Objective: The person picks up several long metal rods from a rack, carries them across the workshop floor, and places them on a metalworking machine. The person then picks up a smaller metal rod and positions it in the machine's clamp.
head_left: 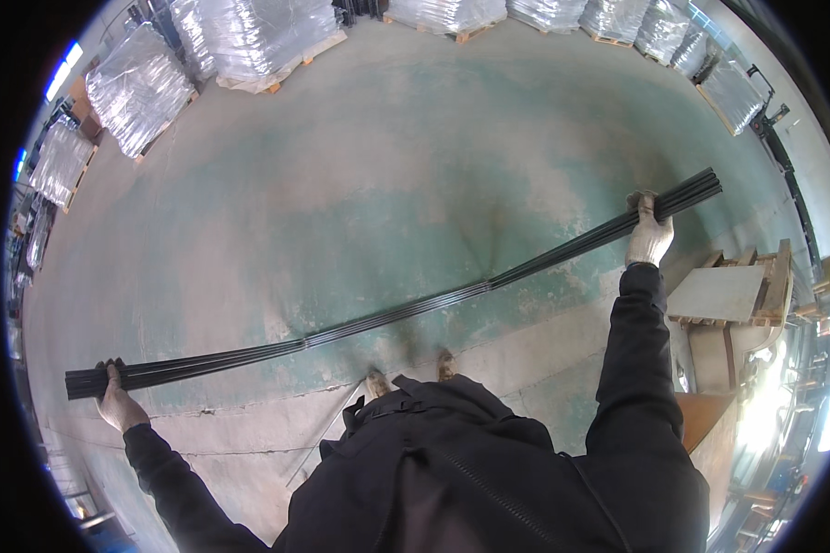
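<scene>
At far left, the left hand (118,404) is closed around the rods (397,315), a long black bundle, a little in from their left end; fingertips show over the far edge and the palm lies on the near side. Beyond it, farther up the room, stand wrapped loads (143,88) on pallets, well apart from the bundle. Across the middle, the rods hang in front of the person's dark jacket (489,470), above the floor (369,221) and past the shoes (376,382), and narrow ties seem to gather them at two places. The run looks bowed, though how much is sag and how much the lens I cannot tell. At right, the right hand (650,238), in what looks like a pale glove, is likewise closed around the bundle, short of its right end, which sits higher in view and splays slightly. Just beyond the right forearm is a wooden pallet (775,286) with a flat board (717,291) on it. The step in hand reads as holding the bundle up at full stretch; any move from here calls for both arms travelling together, grips firm, with the long ends clear of that pallet.
</scene>
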Demonstrator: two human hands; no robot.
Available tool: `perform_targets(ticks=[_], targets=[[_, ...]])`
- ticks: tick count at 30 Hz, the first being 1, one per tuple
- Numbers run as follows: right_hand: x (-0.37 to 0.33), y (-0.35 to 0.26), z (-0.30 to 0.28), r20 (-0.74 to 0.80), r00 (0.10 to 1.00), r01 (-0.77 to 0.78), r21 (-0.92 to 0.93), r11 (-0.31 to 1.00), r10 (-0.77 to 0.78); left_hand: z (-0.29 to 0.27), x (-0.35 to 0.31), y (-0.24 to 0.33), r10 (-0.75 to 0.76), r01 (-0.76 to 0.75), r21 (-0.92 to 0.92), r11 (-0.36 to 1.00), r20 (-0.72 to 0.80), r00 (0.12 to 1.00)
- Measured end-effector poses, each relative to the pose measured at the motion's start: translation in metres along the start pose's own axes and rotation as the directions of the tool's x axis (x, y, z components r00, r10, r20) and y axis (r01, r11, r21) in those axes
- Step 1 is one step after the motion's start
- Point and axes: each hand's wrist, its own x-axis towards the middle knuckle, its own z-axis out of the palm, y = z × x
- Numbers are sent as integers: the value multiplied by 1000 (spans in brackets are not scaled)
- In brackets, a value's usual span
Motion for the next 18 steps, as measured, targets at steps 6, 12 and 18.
perform_targets(ticks=[6,12,18], targets=[[18,12,-12,54,998,40,-234,971,-28,-1,8,-16,-85,86,-71,994,24,996],[45,27,-4,61,998,7,-312,950,13,22,10,-35,-13,13,0,1000,-21,1000],[52,29,-11,184,983,120,-513,850,-28,22,9,-45,53,-49,177,983,-19,998]])
